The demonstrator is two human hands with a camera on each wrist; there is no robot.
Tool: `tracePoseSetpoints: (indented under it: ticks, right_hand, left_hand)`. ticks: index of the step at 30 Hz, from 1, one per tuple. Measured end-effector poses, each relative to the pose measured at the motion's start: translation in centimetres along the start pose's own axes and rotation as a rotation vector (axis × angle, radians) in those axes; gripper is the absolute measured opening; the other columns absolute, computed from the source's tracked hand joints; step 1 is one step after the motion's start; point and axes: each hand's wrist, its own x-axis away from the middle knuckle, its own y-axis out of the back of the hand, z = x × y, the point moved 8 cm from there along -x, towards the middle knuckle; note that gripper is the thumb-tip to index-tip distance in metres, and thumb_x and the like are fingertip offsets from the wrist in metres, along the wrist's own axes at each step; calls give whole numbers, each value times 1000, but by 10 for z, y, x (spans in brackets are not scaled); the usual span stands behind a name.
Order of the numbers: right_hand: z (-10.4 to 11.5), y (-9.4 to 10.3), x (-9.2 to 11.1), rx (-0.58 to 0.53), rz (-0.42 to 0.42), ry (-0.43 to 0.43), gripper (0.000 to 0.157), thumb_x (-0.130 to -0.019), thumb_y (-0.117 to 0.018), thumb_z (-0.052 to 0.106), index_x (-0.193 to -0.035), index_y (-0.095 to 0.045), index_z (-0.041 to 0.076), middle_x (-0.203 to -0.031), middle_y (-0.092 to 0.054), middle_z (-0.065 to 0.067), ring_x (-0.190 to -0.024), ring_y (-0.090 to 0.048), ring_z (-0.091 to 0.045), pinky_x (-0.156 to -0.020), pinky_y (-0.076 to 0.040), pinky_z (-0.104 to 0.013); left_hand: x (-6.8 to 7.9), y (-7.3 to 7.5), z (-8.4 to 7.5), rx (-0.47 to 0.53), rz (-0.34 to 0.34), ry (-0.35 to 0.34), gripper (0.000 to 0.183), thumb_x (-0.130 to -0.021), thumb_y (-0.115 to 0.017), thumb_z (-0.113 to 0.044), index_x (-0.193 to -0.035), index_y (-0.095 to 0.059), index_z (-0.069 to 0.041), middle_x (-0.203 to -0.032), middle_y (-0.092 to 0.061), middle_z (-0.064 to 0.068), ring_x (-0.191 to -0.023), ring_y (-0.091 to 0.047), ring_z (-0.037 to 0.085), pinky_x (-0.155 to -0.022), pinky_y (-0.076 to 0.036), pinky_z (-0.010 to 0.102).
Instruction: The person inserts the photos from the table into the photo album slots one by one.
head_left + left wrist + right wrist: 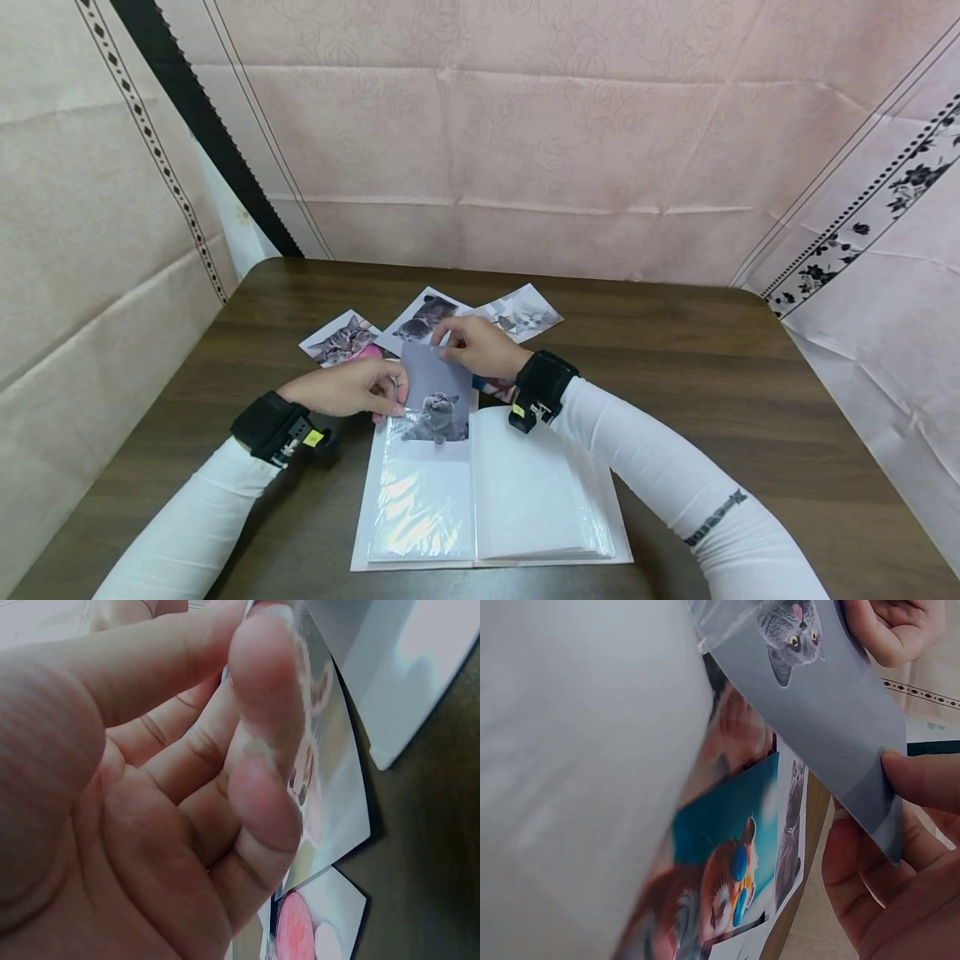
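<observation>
Brown wood-grained table, open white album on it; its clear left pocket covers the near end of a grey cat photo, long axis in line with the spine. The right hand pinches the far end; the left hand, nearer the pocket's mouth, seems to pinch its lip, though poorly seen.

One left hand, one right hand, two white sleeves, two black wrist cameras, one worktop and one photo album show. Photos: one grey cat photo, three loose photos, at least one more partly hidden photo near the right hand.
</observation>
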Motion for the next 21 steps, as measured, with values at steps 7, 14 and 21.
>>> tracePoseSetpoints:
  ticks: [7,14,21]
  right_hand:
    - [0,-2,2,-1,22,4,13,-92,-62,12,-104,-63,12,-76,-63,-3,-66,-54,-15,-59,-43,-22]
    - [-2,-6,3,-9,45,-9,10,-92,-62,11,-102,-62,12,-73,-62,-4,-65,-53,-15,-59,-42,-22]
    - [-3,-9,4,-14,65,-20,8,-91,-63,11,-99,-61,11,-71,-63,-4,-64,-53,-15,-58,-42,-23]
  left_hand:
    - [0,1,1,-5,-3,14,14,-90,-65,-24,-97,-57,-15,-73,-66,3,-67,-60,25,-63,-50,34]
    - [0,0,-1,3,5,1,14,-90,-64,-24,-97,-57,-14,-72,-66,4,-67,-60,27,-62,-49,34]
    - [0,-1,-1,7,7,-2,14,-90,-65,-24,-96,-57,-14,-71,-65,5,-67,-59,29,-60,-48,33]
